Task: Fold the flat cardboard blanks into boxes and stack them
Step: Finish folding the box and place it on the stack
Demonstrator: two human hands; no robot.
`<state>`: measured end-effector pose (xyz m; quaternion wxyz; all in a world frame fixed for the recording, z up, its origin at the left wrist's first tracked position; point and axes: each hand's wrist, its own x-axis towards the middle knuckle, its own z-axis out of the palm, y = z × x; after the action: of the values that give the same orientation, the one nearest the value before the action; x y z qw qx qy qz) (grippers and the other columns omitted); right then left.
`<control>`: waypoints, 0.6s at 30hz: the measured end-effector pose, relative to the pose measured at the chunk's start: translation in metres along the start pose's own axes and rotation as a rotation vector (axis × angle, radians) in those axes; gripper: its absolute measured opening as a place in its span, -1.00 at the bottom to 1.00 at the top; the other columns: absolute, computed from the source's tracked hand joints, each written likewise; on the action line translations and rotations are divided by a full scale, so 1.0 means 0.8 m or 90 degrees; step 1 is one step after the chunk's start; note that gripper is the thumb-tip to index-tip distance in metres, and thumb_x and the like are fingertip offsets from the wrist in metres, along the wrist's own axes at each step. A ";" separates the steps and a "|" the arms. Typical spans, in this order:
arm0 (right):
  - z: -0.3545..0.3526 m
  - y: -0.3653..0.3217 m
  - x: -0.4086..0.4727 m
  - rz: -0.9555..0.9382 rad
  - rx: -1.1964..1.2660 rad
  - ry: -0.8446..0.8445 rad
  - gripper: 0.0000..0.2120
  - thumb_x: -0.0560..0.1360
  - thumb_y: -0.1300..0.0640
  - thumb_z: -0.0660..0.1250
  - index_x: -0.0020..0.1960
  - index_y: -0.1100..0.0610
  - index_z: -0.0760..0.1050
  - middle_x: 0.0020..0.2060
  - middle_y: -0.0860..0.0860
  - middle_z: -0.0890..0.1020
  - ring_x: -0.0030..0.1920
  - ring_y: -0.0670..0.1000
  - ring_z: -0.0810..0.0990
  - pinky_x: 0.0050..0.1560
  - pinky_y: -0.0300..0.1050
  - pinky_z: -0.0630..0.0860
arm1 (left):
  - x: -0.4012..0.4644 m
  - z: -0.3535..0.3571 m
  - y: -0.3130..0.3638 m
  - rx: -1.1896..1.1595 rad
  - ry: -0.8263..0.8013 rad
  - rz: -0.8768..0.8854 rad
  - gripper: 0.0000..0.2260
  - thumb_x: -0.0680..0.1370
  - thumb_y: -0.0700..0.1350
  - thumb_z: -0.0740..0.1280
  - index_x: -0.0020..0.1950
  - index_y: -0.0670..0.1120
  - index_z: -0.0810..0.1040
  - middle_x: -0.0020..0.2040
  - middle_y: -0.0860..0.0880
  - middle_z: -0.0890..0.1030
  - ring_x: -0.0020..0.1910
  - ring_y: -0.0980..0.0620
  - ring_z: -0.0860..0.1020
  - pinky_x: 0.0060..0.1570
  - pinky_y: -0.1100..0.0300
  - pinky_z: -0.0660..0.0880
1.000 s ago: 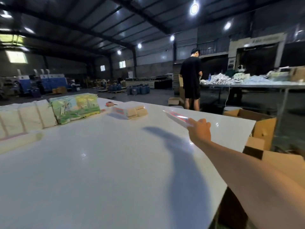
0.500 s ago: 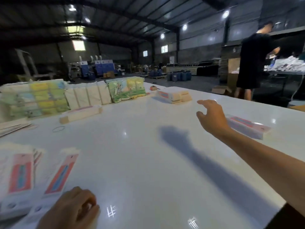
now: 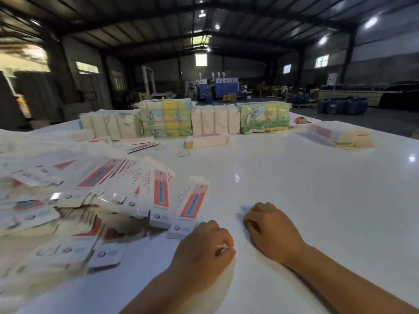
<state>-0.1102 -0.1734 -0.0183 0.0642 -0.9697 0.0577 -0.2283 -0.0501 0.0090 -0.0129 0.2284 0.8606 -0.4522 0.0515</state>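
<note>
Currently my left hand (image 3: 204, 248) pinches something small and pale; my right hand (image 3: 269, 225) rests curled, empty, on the counter (image 3: 306, 200). Nearest blank (image 3: 189, 207) lies at 11 o'clock, long axis 12–6, closest to the left hand.

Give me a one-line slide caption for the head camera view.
Both hands, left and right, rest curled on the white table beside a heap of flat blanks.

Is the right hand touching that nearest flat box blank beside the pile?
Apart. The head view shows bare white table between the right hand and the nearest blank.
</note>
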 end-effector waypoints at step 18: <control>-0.007 -0.004 0.006 -0.015 0.043 0.000 -0.74 0.59 0.07 0.15 -0.07 0.09 0.60 -0.11 -0.02 0.54 -0.05 0.05 0.47 -0.05 -0.09 0.41 | 0.170 -0.032 -0.052 0.282 -0.177 -0.296 -0.66 0.36 -0.09 0.26 0.12 -0.12 0.51 -0.03 -0.08 0.54 -0.04 -0.09 0.55 0.02 0.03 0.53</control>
<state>-0.1080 -0.1716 -0.0104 0.0945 -0.9676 0.0383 -0.2311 0.0655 -0.0621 0.0358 -0.0221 0.9682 -0.2483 -0.0228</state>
